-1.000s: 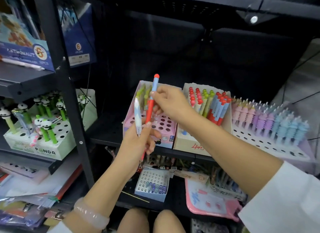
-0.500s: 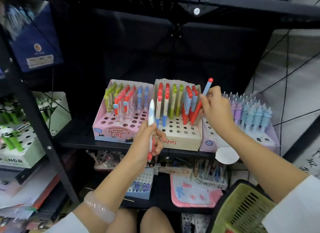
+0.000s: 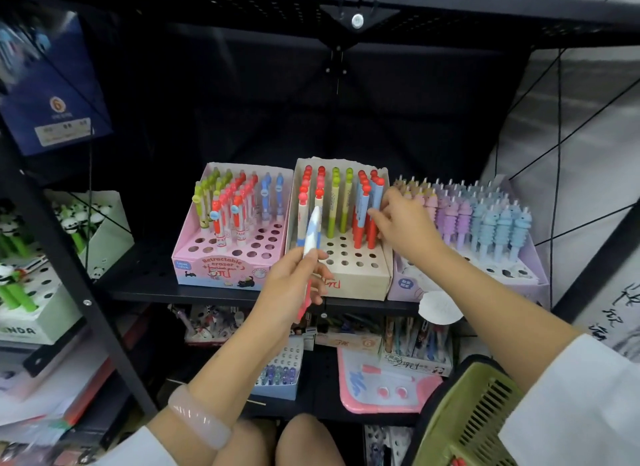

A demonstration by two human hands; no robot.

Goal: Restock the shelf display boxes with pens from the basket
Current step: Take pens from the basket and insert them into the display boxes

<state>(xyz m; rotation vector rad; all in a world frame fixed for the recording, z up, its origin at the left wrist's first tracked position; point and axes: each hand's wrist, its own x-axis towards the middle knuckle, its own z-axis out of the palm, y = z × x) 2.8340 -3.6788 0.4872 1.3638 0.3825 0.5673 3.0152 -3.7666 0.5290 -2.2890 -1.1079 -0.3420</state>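
Restocking part done: shelf (image 3: 221, 294) boxes half filled, holes showing.
Pink box (image 3: 225, 257) and beige box (image 3: 356, 268) both lacking pens; green basket (image 3: 464, 420) waiting lower right; right hand (image 3: 405, 228) pinching a red-and-blue pen (image 3: 372, 223) into the beige box; left hand (image 3: 294, 289) gripping a white-and-blue pen (image 3: 311, 233), crowding the front holes.

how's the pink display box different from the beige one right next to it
The pink display box carries cartoon art and the words "Retractable eraser" on its front; the beige display box is plain apart from red lettering. The pink display box holds green, red and blue pens bunched toward its back left; the beige display box holds separate rows of red, green and blue-red pens. Both sit side by side on the same shelf, with empty holes in front.
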